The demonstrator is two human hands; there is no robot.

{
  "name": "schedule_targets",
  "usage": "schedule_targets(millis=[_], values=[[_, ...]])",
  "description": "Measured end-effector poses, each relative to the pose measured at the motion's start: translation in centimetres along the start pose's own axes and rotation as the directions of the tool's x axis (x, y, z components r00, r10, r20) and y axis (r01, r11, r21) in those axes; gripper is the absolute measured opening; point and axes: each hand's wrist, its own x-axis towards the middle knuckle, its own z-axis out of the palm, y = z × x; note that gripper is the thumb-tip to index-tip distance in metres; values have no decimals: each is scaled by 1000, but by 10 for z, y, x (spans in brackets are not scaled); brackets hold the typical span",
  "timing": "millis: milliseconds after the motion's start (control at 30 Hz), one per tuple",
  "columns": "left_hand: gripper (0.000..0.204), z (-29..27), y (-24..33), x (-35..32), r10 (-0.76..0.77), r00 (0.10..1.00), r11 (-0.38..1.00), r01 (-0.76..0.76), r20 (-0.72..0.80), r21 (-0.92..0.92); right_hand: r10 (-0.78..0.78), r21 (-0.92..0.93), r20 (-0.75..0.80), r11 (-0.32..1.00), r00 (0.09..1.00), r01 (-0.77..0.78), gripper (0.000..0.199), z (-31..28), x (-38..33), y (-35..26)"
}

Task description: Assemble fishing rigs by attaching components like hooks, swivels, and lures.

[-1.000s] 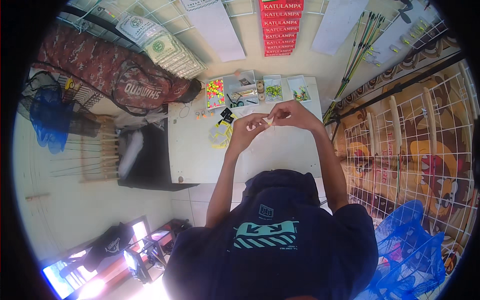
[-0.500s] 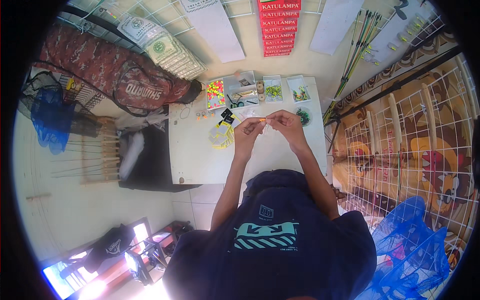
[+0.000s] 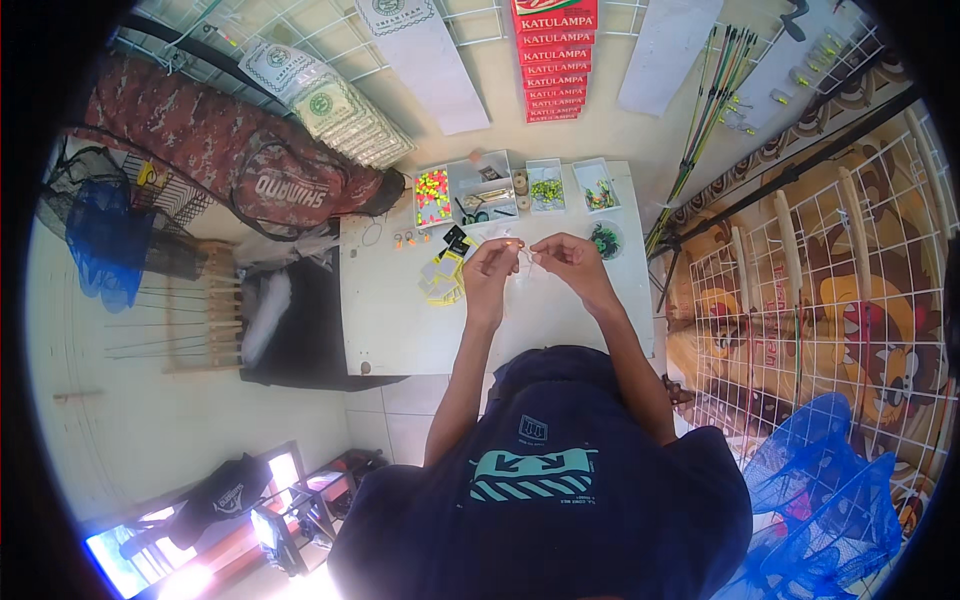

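Over the white table (image 3: 400, 340), my left hand (image 3: 488, 270) pinches a small orange piece (image 3: 514, 243) between thumb and fingertips. A thin pale line (image 3: 530, 256) hangs between my hands. My right hand (image 3: 572, 266) is closed in a pinch on that line, a little to the right of the orange piece. Left of my left hand lie yellow-edged packets (image 3: 440, 280) and a black card (image 3: 456, 241). Several small orange pieces with metal rings (image 3: 411, 239) rest farther left. What exactly the orange piece is cannot be made out.
Along the table's back stand a tray of bright beads (image 3: 432, 196), a compartment box with scissors (image 3: 482, 212), and white boxes of green items (image 3: 546, 188) (image 3: 597, 185). A round tub (image 3: 606, 240) sits right of my right hand. Thin rods (image 3: 700, 130) lean at the right.
My hands have drawn slightly apart. The orange piece now stays in my left fingers, while my right fingers have moved right with the thin line. The view has shifted slightly.
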Motion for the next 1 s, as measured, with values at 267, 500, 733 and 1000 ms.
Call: schedule_targets(millis=[267,500,733,1000], values=[[12,-4,0,1,-5,999,997,2,-35,-81,26,-265,15,964,1000,-21,13,-23,-1,9],[21,3,2,-1,-35,998,999,37,-60,35,-15,-84,-55,996,998,10,14,-7,3,3],[23,4,4,-3,-27,998,999,29,-57,22,157,181,65,969,985,-167,16,6,3,11],[21,6,9,-6,-54,995,998,56,-80,29,106,155,62,981,992,-115,13,10,1,18]])
